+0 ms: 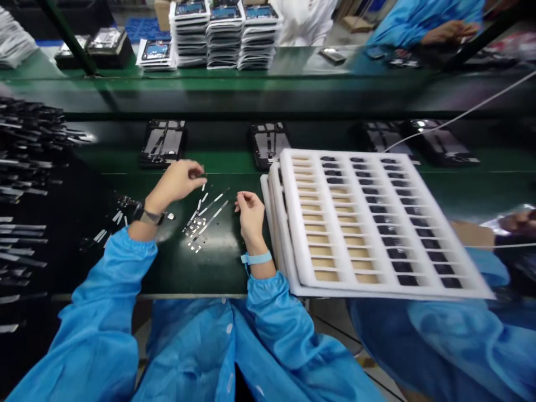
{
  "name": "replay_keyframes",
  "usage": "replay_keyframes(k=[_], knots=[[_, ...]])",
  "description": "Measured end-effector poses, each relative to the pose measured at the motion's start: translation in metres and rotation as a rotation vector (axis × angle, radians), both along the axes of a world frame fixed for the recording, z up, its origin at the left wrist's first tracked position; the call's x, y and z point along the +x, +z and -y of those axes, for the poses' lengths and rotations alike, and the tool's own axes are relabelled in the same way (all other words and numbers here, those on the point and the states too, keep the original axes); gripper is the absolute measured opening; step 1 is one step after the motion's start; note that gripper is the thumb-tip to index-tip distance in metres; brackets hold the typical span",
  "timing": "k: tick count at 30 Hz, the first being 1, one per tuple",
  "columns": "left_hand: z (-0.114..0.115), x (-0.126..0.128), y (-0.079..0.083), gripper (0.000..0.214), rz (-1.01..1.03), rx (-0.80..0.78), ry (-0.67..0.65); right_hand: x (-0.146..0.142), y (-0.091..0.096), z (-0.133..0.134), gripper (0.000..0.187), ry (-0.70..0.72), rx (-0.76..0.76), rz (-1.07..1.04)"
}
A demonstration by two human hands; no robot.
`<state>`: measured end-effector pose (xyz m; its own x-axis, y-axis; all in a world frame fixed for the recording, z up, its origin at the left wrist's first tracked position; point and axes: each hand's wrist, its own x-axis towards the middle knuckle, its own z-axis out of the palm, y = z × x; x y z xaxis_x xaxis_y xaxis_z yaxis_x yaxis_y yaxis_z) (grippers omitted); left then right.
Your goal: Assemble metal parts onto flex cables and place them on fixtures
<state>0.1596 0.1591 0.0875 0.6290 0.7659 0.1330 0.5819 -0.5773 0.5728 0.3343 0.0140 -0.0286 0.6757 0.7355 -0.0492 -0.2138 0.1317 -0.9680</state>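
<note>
Two hands [175,183] [251,215] — four phone frames [163,144] [270,145] [385,137] [439,142]

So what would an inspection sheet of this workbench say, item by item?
Surface: dark green bench mat.
Job's things: thin metal strips scattered between the hands.
Clutter: rows of long dark strips at left; stacked white foam trays at right.
Hands: left hand just above the strips; right hand beside them, wearing a blue wrist strap.
Cables: white cord reaching the trays' far edge.
Surroundings: dark device frames on a green bench behind; stacked flat packs; a co-worker's blue sleeve.
</note>
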Motion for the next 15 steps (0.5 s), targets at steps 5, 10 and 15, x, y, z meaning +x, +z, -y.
replay_keyframes(k=[5,10,15], knots=[[0.08,-0.069,-0.052,0.025,-0.185,0.033,0.099,-0.001,-0.001,0.0,0.035,0.102,0.017,-0.014],[0.116,-0.073,-0.082,0.033,-0.177,0.112,0.153,-0.002,-0.002,0.002,0.033,0.198,0.007,-0.018],[0.114,-0.055,-0.087,0.028,-0.158,0.151,0.142,-0.002,-0.003,0.001,0.027,0.213,-0.008,-0.018]])
